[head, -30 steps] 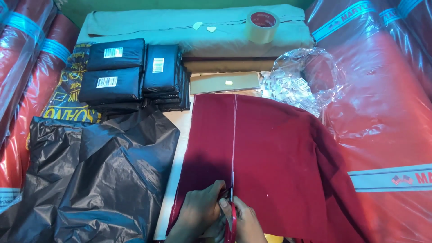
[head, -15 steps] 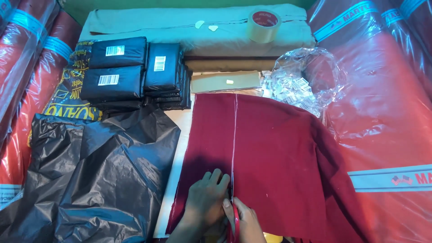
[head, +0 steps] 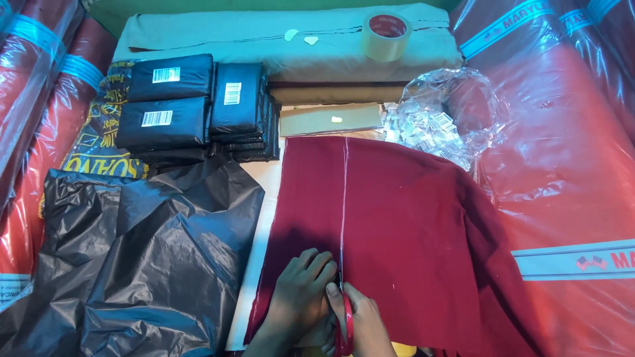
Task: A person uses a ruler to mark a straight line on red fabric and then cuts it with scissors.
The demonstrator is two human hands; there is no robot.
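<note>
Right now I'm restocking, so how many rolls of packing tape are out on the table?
1. The tape roll lies flat on the folded beige cloth at the far edge. Others may be hidden under the fabric or bags.

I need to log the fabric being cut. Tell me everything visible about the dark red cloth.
The dark red cloth is a matte, woven-looking sheet spread flat, its right side draping in soft folds. A thin pale line runs straight down it. The left hand presses it flat beside that line; the right hand holds red-handled scissors at the line's near end.
</note>
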